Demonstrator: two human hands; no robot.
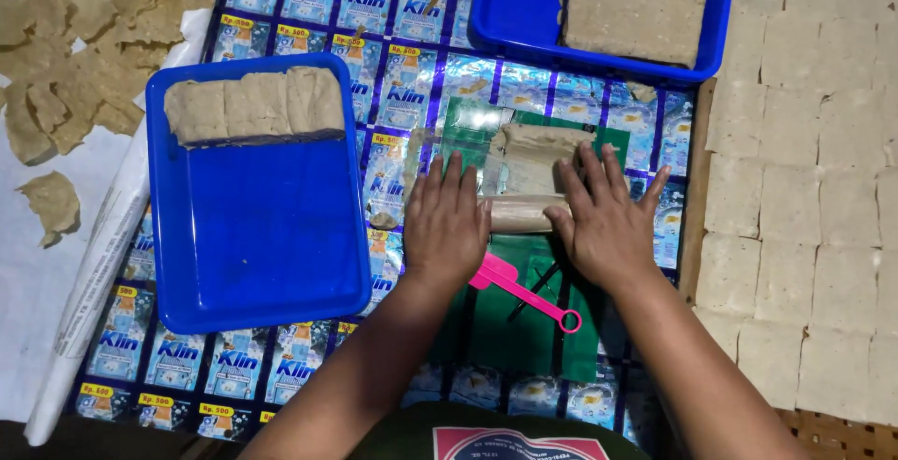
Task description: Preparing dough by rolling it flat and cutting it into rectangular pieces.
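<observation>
My left hand (447, 222) and my right hand (603, 222) lie flat, fingers spread, on a wooden rolling pin (519, 212) that runs crosswise between them. Just beyond the pin a beige piece of dough (533, 156) lies under a clear plastic sheet on a green mat (524, 329). A pink plastic cutter (524, 292) and a thin dark stick (533, 290) rest on the mat close to my wrists.
A blue tray (257, 245) at the left holds a row of dough squares (254, 103) along its far edge. Another blue tray (510, 35) at the top holds a dough slab (634, 4). Cut squares (804, 198) cover the right. Dough scraps (84, 49) lie on white paper at the left.
</observation>
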